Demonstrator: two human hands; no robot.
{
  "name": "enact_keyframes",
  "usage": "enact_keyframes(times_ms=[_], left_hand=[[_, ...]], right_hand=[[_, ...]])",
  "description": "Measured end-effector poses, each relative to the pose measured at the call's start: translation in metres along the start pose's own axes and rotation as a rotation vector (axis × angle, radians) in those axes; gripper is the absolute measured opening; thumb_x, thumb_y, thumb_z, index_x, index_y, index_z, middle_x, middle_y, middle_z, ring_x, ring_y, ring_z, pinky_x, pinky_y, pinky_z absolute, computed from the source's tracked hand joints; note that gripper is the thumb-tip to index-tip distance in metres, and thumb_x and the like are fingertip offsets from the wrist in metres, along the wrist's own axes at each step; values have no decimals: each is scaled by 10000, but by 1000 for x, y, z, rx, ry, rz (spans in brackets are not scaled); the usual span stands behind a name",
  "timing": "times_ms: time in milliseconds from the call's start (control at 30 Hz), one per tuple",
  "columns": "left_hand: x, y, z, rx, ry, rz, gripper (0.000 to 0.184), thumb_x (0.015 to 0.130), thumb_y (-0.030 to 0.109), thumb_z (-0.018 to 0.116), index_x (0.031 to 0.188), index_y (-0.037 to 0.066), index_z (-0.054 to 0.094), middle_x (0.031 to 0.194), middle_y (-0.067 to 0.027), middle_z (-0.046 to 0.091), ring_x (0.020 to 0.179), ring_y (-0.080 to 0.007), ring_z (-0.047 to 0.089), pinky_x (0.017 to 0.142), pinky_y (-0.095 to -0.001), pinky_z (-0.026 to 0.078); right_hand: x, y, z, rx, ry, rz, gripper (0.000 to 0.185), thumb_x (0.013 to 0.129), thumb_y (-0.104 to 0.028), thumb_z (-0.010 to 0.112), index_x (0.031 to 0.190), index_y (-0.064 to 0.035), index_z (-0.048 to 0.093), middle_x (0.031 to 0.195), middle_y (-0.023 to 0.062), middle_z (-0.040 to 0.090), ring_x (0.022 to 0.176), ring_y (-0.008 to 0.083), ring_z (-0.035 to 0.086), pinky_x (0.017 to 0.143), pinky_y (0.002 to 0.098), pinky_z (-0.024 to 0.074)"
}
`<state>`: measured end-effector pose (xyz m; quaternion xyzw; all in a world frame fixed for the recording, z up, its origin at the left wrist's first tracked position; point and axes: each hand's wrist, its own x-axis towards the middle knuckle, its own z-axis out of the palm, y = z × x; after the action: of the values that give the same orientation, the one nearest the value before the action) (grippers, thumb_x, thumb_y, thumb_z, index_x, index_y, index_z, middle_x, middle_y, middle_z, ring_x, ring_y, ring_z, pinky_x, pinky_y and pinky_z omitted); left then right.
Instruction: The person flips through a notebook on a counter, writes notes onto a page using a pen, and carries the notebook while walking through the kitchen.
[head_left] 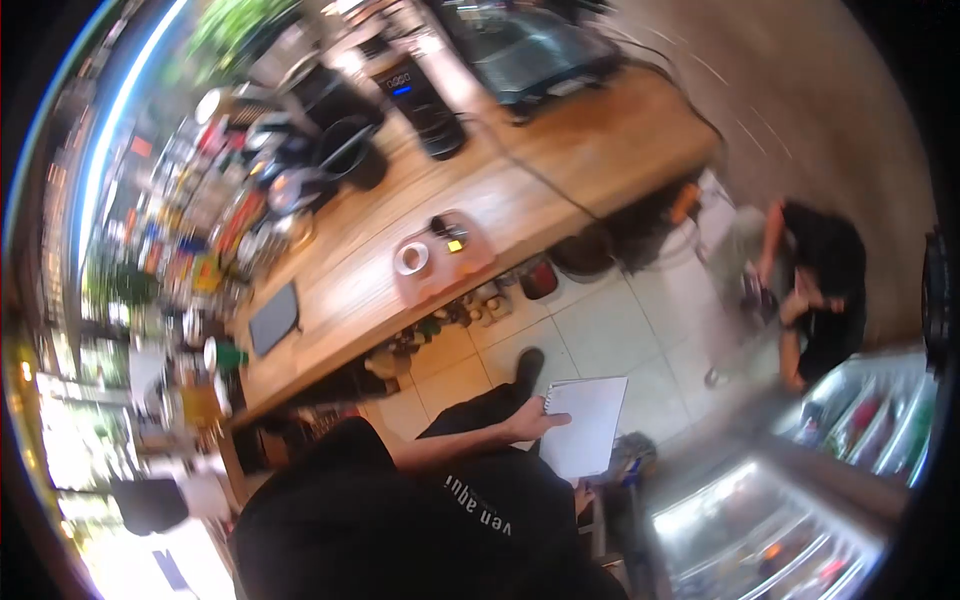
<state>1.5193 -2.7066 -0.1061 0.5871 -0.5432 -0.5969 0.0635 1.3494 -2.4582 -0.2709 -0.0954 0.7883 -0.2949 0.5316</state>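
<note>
A white spiral notepad (590,425) is open in front of my black shirt, with its wire binding along the left edge. My left hand (535,421) grips it by that bound side, the thumb lying over the page. Part of my right hand (584,497) shows just below the notepad's lower edge, close to my body. Its fingers are mostly hidden, and I cannot make out whether it holds anything.
A long wooden counter (360,262) carries a pinkish tray (470,262) with a white cup (411,258), a black grinder (425,115) and a dark tablet-like slab (274,318). Glass-fronted coolers (760,520) stand at lower right. Another person (825,260) is low down at right.
</note>
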Motion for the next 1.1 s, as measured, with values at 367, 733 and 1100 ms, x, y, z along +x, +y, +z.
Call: enact_keyframes(times_ms=[367,733,1100], left_hand=[[-120,28,-151,-643,-7,228,318,886,169,725,1145,-13,703,1045,-79,724,959,-162,637,872,-342,511],[-132,-148,-437,-418,450,388,194,908,172,710,1012,12,746,869,-35,720,791,-112,639,706,-286,517],[-97,-201,-588,-32,584,383,339,766,120,769,1044,-61,698,768,-120,689,695,-174,636,648,-315,513]], right_hand=[[-121,-342,71,377,-645,-405,355,949,-306,631,1176,-76,486,1138,90,601,1051,237,596,975,375,474],[-192,-392,371,-572,-265,-1101,557,728,-181,850,1106,-52,462,955,86,528,862,211,525,798,355,465],[-176,-468,562,-364,-399,-1696,383,873,-173,765,1056,-54,451,864,160,637,829,295,638,778,401,514]])
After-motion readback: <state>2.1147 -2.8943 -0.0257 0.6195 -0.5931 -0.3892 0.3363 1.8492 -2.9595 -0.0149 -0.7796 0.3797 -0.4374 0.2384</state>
